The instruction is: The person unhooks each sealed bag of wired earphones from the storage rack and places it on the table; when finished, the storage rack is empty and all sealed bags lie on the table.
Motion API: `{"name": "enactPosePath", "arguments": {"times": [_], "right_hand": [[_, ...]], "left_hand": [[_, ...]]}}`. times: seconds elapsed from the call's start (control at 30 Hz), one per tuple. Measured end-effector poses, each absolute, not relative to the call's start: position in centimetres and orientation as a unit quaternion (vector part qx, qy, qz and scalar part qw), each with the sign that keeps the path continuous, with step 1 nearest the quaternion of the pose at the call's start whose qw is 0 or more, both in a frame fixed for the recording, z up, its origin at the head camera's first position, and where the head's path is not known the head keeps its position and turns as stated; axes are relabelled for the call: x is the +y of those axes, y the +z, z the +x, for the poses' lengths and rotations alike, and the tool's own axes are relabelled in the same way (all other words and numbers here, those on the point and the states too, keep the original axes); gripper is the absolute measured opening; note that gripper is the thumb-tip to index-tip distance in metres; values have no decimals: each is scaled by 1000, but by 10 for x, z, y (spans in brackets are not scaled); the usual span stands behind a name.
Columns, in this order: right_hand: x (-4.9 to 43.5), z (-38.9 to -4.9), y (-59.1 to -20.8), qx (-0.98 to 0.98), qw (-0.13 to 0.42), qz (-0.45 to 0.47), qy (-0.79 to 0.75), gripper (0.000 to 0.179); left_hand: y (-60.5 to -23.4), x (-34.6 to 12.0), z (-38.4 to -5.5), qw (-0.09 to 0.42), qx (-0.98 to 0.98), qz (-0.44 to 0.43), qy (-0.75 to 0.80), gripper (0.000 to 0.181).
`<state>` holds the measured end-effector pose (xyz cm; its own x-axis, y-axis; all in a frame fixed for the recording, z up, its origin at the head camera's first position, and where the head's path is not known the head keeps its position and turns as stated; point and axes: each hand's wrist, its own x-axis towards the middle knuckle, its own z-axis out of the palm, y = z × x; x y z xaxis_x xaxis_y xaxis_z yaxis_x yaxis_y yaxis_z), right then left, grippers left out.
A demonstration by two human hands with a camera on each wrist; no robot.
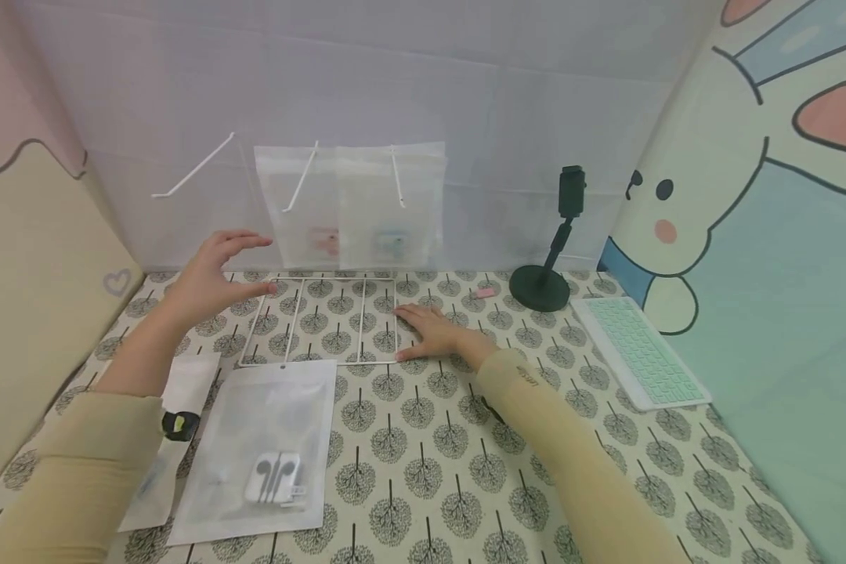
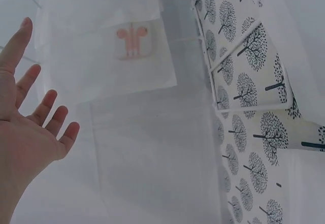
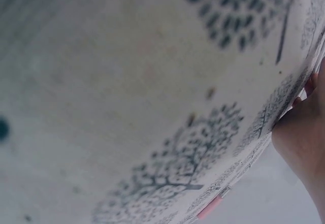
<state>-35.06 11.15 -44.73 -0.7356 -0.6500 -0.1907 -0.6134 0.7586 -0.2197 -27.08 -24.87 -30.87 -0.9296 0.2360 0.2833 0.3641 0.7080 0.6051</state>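
My left hand (image 1: 211, 278) is raised over the back left of the table, thumb and fingers apart, holding nothing. In the left wrist view its spread fingers (image 2: 51, 117) stand beside hanging frosted zip bags. One bag (image 1: 299, 188) shows pink earphones (image 1: 324, 240); the other bag (image 1: 416, 188) shows blue earphones (image 1: 392, 244). Both hang at the white wire hooks (image 1: 303, 174) of a display rack, whose wire base (image 1: 361, 321) lies on the cloth. My right hand (image 1: 430, 330) rests on the table, fingertips and thumb tip at the base's right wire.
A frosted bag (image 1: 282, 415) with white earphones (image 1: 273, 476) lies front left, and another white bag (image 1: 193, 384) lies partly under my left forearm. At the right stand a black phone stand (image 1: 541, 286) and a mint keyboard (image 1: 638, 348). A small pink piece (image 1: 485, 293) lies near the stand.
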Motion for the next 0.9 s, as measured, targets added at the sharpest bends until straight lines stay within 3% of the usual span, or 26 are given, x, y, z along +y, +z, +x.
{"name": "enactPosePath", "arguments": {"times": [0.4, 0.9], "right_hand": [[111, -352, -448, 928, 128, -342, -78, 100], [112, -351, -447, 926, 123, -349, -75, 99]], "left_hand": [[-315, -247, -318, 83, -899, -125, -411, 85], [-331, -245, -349, 69, -863, -94, -491, 73]]}}
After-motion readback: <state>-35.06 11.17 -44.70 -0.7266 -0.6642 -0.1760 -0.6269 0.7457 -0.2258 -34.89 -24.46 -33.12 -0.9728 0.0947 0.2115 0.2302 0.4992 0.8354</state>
